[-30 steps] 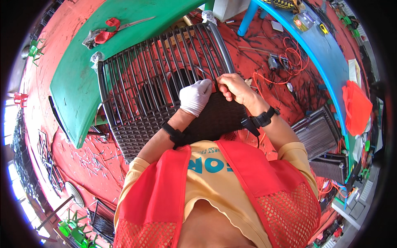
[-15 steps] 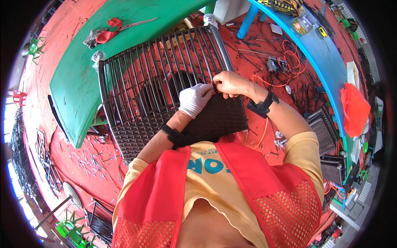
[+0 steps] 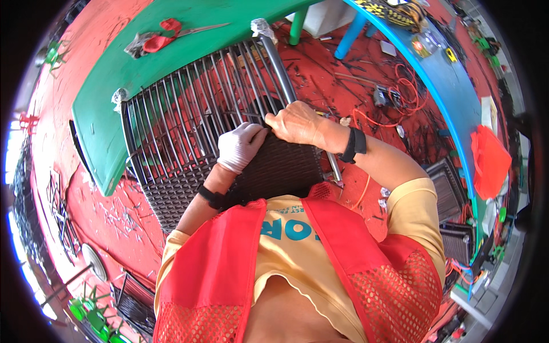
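A dark brown woven wicker panel (image 3: 171, 197) leans in front of me, its lower part closely woven and its upper part bare upright strands. My left hand (image 3: 235, 150), in a white glove, is closed at the top edge of the weave. Bare and closed, my right hand (image 3: 296, 123) meets it near the panel's right side post (image 3: 278, 67). Between the fingertips of both hands is a dark wicker strip, mostly hidden by them. Clear plastic wrap (image 3: 262, 27) covers the ends of the frame posts.
Behind the panel is a green table (image 3: 108, 108) bearing red-handled scissors (image 3: 155, 43). A curved blue table (image 3: 440, 77) stands to the right, a red bag (image 3: 490, 157) at its edge. An orange hose (image 3: 413, 103), a metal tool and scattered strip offcuts lie on the red floor.
The panel has shifted left and its right post's top has tipped left. Both hands have moved left with it, staying close together at the weave's edge.
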Tool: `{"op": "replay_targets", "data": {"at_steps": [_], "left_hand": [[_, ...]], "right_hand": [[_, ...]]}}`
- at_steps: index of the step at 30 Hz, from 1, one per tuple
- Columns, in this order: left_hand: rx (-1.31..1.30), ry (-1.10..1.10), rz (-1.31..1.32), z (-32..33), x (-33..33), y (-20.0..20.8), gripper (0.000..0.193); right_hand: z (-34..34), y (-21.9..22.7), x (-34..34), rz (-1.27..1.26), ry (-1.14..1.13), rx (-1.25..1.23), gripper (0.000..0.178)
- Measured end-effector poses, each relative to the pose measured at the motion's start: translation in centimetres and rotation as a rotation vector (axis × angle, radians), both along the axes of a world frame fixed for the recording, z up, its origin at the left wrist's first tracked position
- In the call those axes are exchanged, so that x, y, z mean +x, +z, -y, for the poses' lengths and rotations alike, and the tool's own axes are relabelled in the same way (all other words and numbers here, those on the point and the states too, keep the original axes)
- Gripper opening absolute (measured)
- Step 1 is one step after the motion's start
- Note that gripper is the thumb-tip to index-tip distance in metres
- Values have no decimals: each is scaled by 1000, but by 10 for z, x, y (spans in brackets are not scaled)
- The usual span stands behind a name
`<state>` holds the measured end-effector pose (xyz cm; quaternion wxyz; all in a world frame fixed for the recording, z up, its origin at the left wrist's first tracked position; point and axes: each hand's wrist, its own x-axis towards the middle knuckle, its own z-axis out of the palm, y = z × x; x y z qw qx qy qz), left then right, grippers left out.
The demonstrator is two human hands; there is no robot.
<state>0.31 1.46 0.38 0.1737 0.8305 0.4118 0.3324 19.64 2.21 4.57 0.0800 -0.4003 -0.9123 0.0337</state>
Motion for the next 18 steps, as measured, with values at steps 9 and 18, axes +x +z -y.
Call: {"op": "replay_targets", "data": {"at_steps": [9, 18], "left_hand": [[-19, 38, -107, 10, -31, 0, 10], [-65, -103, 145, 4, 5, 4, 22]], "right_hand": [[22, 45, 41, 89, -106, -82, 25], [17, 49, 31, -168, -41, 118, 10]]}}
